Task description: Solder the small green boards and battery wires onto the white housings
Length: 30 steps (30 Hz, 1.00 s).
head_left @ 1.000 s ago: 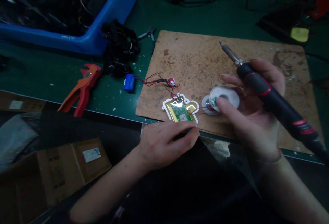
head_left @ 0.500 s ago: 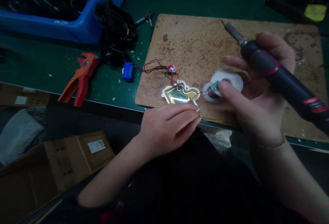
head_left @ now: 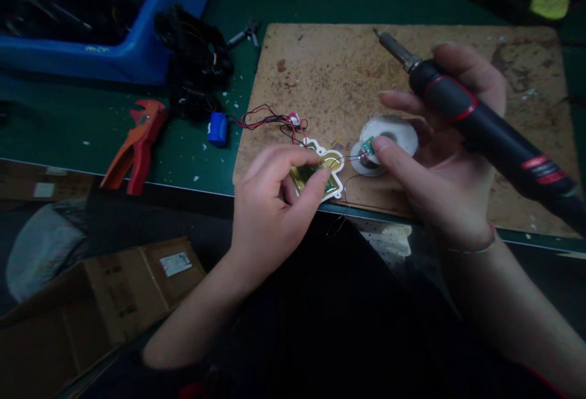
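Note:
My left hand [head_left: 279, 197] is over the white-edged case with a circuit board [head_left: 336, 185], thumb and forefinger nearly together at thin wires on it. Whether they grip a wire is too small to tell. My right hand [head_left: 448, 149] holds a black soldering iron [head_left: 485, 124], its tip pointing to the upper left. The right thumb also presses a small green board [head_left: 368, 145] against a white spool [head_left: 398, 133]. Thin wires run between the small board and the case. Red and black wires link the case to a blue battery [head_left: 218, 129].
A worn brown board [head_left: 320, 69] lies on the green table [head_left: 192, 167]. To the left are red-orange cutters [head_left: 137, 146], a black cable bundle [head_left: 196, 63] and a blue bin [head_left: 151, 51]. Cardboard boxes [head_left: 137, 283] stand below the table edge.
My left hand has turned and moved from the case's lower edge up over the board, with thumb and forefinger now showing. The whole view has shifted slightly, so most things appear further left.

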### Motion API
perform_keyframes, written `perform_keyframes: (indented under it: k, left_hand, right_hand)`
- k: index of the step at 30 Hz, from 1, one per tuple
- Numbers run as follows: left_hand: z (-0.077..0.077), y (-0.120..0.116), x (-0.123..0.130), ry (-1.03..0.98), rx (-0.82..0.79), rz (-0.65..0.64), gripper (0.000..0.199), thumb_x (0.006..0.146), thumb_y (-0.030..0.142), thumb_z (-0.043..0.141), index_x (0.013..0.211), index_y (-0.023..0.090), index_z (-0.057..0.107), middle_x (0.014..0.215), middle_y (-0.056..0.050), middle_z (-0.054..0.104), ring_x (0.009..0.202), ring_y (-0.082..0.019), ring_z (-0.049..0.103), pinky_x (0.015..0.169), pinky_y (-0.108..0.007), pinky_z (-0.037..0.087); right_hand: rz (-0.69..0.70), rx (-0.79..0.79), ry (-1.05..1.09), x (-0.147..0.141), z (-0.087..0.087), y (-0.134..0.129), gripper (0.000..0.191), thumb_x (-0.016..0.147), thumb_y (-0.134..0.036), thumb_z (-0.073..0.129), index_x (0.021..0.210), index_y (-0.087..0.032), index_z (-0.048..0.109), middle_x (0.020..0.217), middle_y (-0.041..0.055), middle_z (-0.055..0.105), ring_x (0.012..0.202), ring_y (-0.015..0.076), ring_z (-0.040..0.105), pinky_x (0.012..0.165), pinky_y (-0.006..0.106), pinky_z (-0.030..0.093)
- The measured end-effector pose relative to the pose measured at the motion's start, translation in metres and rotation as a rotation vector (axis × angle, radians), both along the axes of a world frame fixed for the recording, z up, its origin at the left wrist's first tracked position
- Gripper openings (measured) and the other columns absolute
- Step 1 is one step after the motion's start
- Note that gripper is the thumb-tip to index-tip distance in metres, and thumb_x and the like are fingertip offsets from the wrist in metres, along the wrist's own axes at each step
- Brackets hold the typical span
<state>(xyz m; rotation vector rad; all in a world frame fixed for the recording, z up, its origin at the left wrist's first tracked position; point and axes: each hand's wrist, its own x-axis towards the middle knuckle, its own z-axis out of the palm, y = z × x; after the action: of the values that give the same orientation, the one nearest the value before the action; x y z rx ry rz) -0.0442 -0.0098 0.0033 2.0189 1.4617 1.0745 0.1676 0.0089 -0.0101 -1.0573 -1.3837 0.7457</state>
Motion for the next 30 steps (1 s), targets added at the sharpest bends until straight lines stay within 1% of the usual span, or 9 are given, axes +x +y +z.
perform_keyframes:
  k: [2,4,7,12,15,18,22,26,30]
  left_hand:
    - [0.000,0.001,0.000,-0.072,-0.045,0.015,0.001,0.096,0.020,0.073,0.096,0.020,0.073,0.106,-0.002,0.075,0.066,-0.010,0.058,0.053,-0.025,0.045]
    - [-0.002,0.002,0.000,-0.135,-0.087,0.046,0.001,0.097,0.020,0.072,0.096,0.021,0.072,0.107,-0.002,0.076,0.069,-0.010,0.062,0.051,-0.024,0.045]
    - [-0.005,0.001,-0.001,-0.206,-0.138,0.060,0.002,0.100,0.023,0.070,0.101,0.021,0.070,0.109,-0.002,0.078,0.063,-0.009,0.061,0.048,-0.022,0.044]
    - [-0.007,0.000,0.000,-0.223,-0.113,0.076,0.005,0.102,0.026,0.068,0.102,0.021,0.069,0.110,-0.003,0.079,0.060,-0.008,0.061,0.048,-0.022,0.047]
    - [-0.005,0.002,0.002,-0.239,-0.104,0.067,0.007,0.101,0.028,0.070,0.102,0.021,0.070,0.104,-0.002,0.079,0.057,-0.007,0.061,0.045,-0.022,0.046]
    - [-0.002,0.008,0.007,-0.237,-0.104,0.021,0.009,0.101,0.029,0.071,0.100,0.021,0.071,0.093,-0.001,0.077,0.053,-0.007,0.059,0.043,-0.022,0.044]
    - [0.001,0.019,0.012,-0.210,-0.068,-0.069,0.002,0.097,0.022,0.075,0.096,0.021,0.073,0.084,0.003,0.073,0.053,-0.006,0.056,0.046,-0.020,0.043]
    - [0.005,0.026,0.015,-0.139,-0.059,-0.162,0.003,0.096,0.019,0.074,0.095,0.022,0.074,0.078,0.004,0.072,0.055,-0.008,0.056,0.053,-0.021,0.047]
    - [0.008,0.029,0.015,-0.132,-0.062,-0.205,0.004,0.095,0.018,0.073,0.093,0.022,0.074,0.078,0.004,0.072,0.054,-0.008,0.056,0.057,-0.023,0.050]
  right_hand:
    - [-0.006,0.007,-0.017,0.000,0.000,0.001,0.066,0.080,-0.027,0.087,0.137,-0.037,0.056,0.153,0.0013,0.049,0.130,0.0253,0.066,0.104,0.039,0.062]
    - [-0.027,-0.008,-0.035,0.000,0.000,0.000,0.065,0.080,-0.030,0.087,0.137,-0.039,0.056,0.153,0.0000,0.050,0.130,0.0254,0.066,0.105,0.040,0.062]
    - [-0.029,-0.020,-0.038,-0.001,0.000,-0.001,0.063,0.083,-0.032,0.086,0.137,-0.042,0.056,0.153,-0.0023,0.050,0.132,0.0250,0.065,0.107,0.041,0.061]
    - [-0.006,-0.015,-0.021,0.000,-0.001,-0.002,0.063,0.084,-0.028,0.085,0.138,-0.044,0.056,0.153,-0.0038,0.049,0.133,0.0230,0.065,0.106,0.039,0.061]
    - [-0.010,0.000,-0.019,-0.001,0.000,-0.002,0.066,0.081,-0.026,0.086,0.138,-0.044,0.057,0.153,-0.0033,0.049,0.132,0.0237,0.065,0.106,0.039,0.061]
    - [-0.048,-0.048,-0.045,-0.003,0.002,-0.003,0.062,0.083,-0.031,0.085,0.137,-0.045,0.057,0.155,-0.0026,0.048,0.133,0.0261,0.065,0.109,0.043,0.061]
    - [-0.074,-0.070,-0.024,-0.004,0.001,-0.004,0.069,0.081,-0.037,0.086,0.141,-0.043,0.053,0.153,-0.0001,0.052,0.133,0.0288,0.065,0.110,0.050,0.061]
    - [-0.058,-0.075,0.004,-0.003,-0.003,-0.003,0.072,0.081,-0.030,0.086,0.143,-0.043,0.052,0.148,0.0007,0.055,0.131,0.0257,0.066,0.109,0.048,0.061]
    - [-0.045,-0.076,0.022,-0.002,-0.003,-0.004,0.075,0.080,-0.027,0.087,0.144,-0.043,0.052,0.148,0.0016,0.055,0.130,0.0254,0.067,0.107,0.047,0.063]
